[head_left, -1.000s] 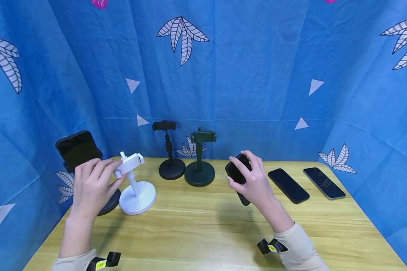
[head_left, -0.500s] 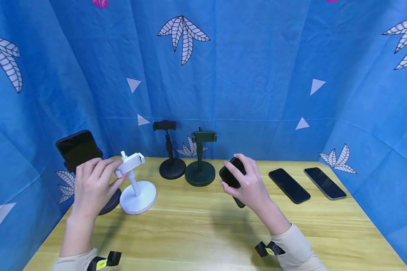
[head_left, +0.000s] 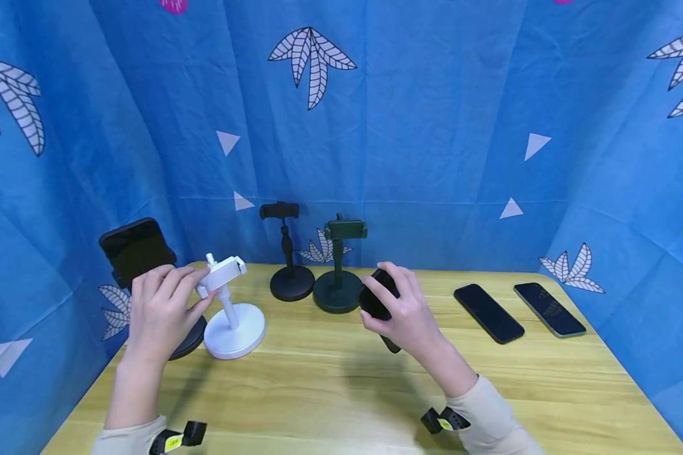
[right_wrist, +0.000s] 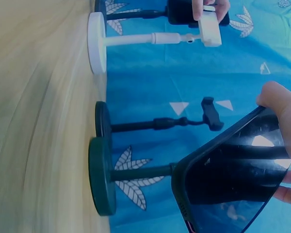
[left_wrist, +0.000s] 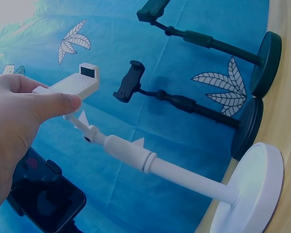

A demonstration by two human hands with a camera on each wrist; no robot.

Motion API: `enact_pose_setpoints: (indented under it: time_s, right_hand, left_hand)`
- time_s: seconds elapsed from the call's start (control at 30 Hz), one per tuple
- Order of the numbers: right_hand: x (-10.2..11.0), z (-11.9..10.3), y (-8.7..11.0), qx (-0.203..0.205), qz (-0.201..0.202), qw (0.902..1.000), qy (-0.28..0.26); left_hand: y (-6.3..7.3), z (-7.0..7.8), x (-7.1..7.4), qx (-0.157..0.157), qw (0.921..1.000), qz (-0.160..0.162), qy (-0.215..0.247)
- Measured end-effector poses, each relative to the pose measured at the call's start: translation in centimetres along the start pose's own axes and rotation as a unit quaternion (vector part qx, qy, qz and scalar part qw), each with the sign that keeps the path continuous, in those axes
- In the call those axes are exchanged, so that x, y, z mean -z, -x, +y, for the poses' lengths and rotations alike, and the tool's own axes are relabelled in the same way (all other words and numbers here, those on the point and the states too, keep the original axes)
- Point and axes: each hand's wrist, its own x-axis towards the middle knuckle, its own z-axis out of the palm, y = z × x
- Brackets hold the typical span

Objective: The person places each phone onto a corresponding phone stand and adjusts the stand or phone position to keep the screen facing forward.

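My left hand (head_left: pixel 162 309) pinches the clamp head of a white phone stand (head_left: pixel 234 332) between thumb and fingers; the round base rests on the table. In the left wrist view the stand's ribbed collar (left_wrist: pixel 128 151) and pole show plainly. My right hand (head_left: pixel 401 309) grips a black smartphone (right_wrist: pixel 233 170) by its edges, raised over the table and tilted. The right wrist view shows its glossy screen with reflections. Behind my left hand, a black phone stand holds another dark phone (head_left: pixel 136 249); the hand hides part of that stand.
A black phone stand (head_left: pixel 292 283) and a dark green phone stand (head_left: pixel 338 292) stand at the back of the wooden table (head_left: pixel 296 404). Two more phones, a black one (head_left: pixel 489 313) and one with a pale edge (head_left: pixel 549 309), lie at right. A blue curtain (head_left: pixel 421 126) hangs behind.
My right hand has carried the black smartphone leftward, nearer the green stand. The left hand keeps its hold on the white stand's clamp. The whole head view has shifted slightly.
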Motion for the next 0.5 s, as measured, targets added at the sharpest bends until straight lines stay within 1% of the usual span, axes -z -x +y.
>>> enact_pose_setpoints:
  time_s: [0.5]
  right_hand:
    - [-1.4, -1.7, -1.5, -0.004, 0.008, 0.9998, -0.02]
  left_hand:
    - [0.0, 0.1, 0.0, 0.001, 1.0, 0.005, 0.007]
